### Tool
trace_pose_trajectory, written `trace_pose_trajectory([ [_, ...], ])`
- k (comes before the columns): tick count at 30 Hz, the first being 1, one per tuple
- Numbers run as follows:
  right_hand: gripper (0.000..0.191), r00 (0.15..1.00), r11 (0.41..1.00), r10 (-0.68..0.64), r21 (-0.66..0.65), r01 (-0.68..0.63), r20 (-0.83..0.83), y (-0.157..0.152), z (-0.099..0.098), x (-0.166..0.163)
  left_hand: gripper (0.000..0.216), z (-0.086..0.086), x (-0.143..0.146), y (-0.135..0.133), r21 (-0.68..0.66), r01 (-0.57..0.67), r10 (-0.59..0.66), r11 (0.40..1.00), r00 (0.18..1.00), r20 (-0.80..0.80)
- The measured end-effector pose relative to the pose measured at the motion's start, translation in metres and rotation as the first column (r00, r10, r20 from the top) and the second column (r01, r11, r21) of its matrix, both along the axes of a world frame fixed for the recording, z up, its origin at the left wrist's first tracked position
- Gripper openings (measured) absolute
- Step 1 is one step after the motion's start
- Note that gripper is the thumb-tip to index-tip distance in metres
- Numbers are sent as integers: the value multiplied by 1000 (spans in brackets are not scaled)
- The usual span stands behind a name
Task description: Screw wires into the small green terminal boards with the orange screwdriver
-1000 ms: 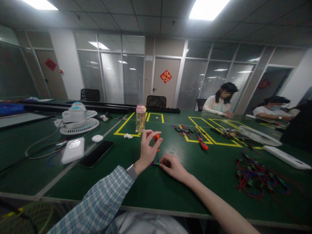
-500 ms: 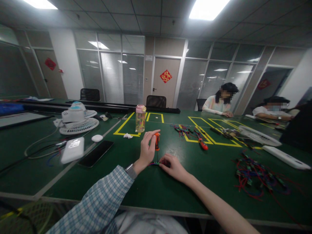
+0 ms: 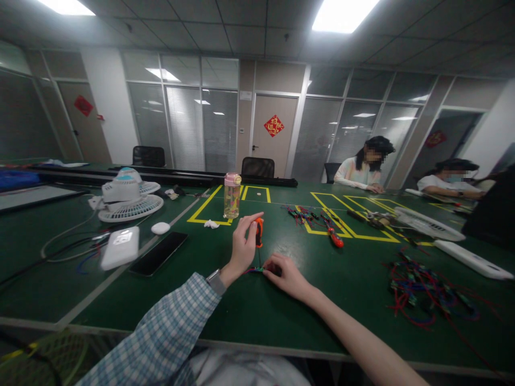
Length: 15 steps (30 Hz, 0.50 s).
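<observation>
A: What takes up most of the space?

B: The green table (image 3: 265,316), marked with yellow tape (image 3: 369,237). A co-worker in a pale top (image 3: 356,172) sits at its far side, toward the right.

A: And on the table, starting with the bulkier things?

B: A white fan (image 3: 131,206) lies at the left, and a tangled pile of wired boards (image 3: 426,292) sits at the right. A pink-lidded bottle (image 3: 232,198) stands beyond the hands. A black phone (image 3: 160,253) lies left of them, with a white power bank (image 3: 120,248) just beside it.

A: How are the person's hands placed?

B: The left hand (image 3: 244,244), below a checked sleeve, has its thumb against a screwdriver handle and its index finger reaching over the top; the other fingers are close together, partly hidden. The right hand (image 3: 288,276) rests on the table, fingers curled, thumb and index finger pinching the end of a small circuit board (image 3: 259,269).

A: Which screwdriver is it?

B: The orange-and-black screwdriver (image 3: 259,233). It stands nearly upright, its thin shaft running down to the board. A red-handled screwdriver (image 3: 335,238) lies farther off, to the right.

A: Where exactly is the board?

B: Flat on the table between the hands, with coloured wires (image 3: 250,271) trailing left. Whether the tip sits in a screw is too small to tell.
</observation>
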State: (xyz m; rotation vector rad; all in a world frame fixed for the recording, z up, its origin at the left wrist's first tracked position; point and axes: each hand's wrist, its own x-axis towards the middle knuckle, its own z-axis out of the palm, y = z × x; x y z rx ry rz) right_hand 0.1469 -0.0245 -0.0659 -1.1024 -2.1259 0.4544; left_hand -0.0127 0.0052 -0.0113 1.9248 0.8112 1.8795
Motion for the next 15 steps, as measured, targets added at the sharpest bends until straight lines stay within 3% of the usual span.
trace_pose_trajectory([
  [7,8,1000,1000,2,-2,-2,1,1,-2,0,30,-2,0,1,-39,43,-42,998,999,17],
  [15,9,1000,1000,-2,-1,2,6,1,-1,-1,23,0,0,-1,46,-102,102,994,995,-4],
])
